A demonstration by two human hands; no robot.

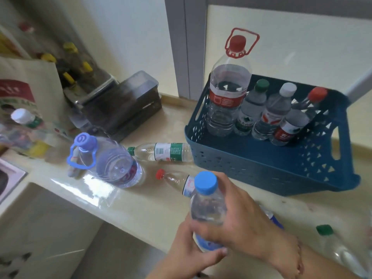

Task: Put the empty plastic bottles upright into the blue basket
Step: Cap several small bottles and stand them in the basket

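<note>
A small clear bottle with a blue cap (pixel 207 200) is held upright above the counter's front edge. My left hand (pixel 187 254) grips its base, and my right hand (pixel 243 216) wraps its side. The blue basket (pixel 261 164) stands just beyond, at the right. Inside it stand a large red-capped bottle with a handle (pixel 228 93), a green-capped one (pixel 252 109), a white-capped one (pixel 275 115) and a leaning red-capped one (pixel 296 123). Lying on the counter are a large purple-capped bottle (pixel 114 162), a green-capped bottle (pixel 165 152), a red-capped bottle (pixel 175 179) and another green-capped one (pixel 334 244).
A dark lidded box (pixel 124 105) sits at the back left of the counter. A printed bag (pixel 26 91) and a white-capped bottle (pixel 23 117) are at the far left, near a sink edge (pixel 10 176). Yellow-capped jars (pixel 70 63) stand behind. The counter's front edge (pixel 120 216) runs diagonally.
</note>
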